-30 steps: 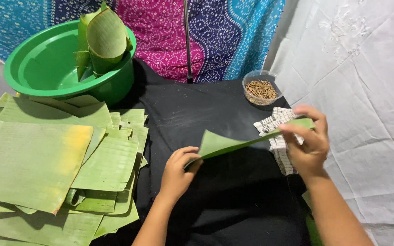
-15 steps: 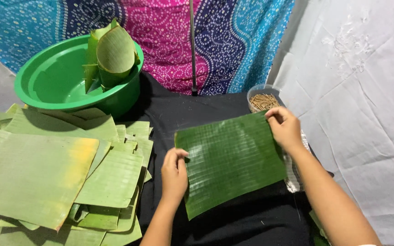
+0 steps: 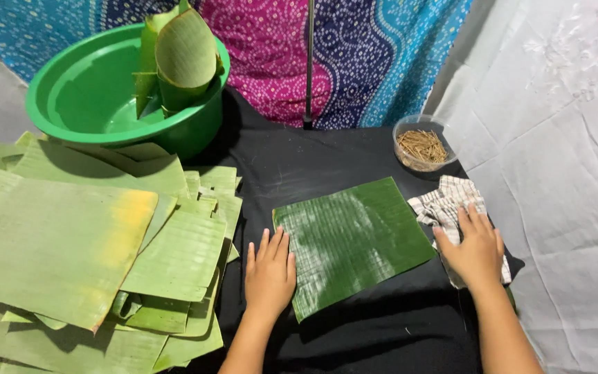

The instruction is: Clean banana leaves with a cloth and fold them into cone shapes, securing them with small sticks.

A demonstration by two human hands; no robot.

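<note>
1. We see a dark green banana leaf square (image 3: 351, 246) lying flat on the black tabletop (image 3: 354, 159), glossy side up, and we use it as our landmark for everything else.
2. Our left hand (image 3: 269, 273) rests flat with fingers spread slightly apart, pressing on the leaf square's left edge; it grips nothing.
3. Our right hand (image 3: 475, 246) lies palm down, fingers loosely spread, on a checked cloth (image 3: 444, 204) just right of the leaf square, closed on nothing.
4. Only one edge of the leaf is pinned, so we judge that a drag of the cloth across it could slide or swivel it on the tabletop.
5. The leaf shows fine parallel ribs; we think a hard wipe across them could split it along the grain.
6. A clear bowl of thin sticks (image 3: 422, 144) stands just beyond the leaf square's far right corner, near the cloth; a wide sweep of our right hand might knock it and scatter the sticks.
7. A stack of paler leaf pieces (image 3: 98, 249) lies left of the leaf square, close beside our left hand; a shifting elbow could disturb it.
8. A green basin (image 3: 98, 97) holding rolled leaves (image 3: 181, 59) sits well beyond the leaf square's left side and seems safely apart.
</note>
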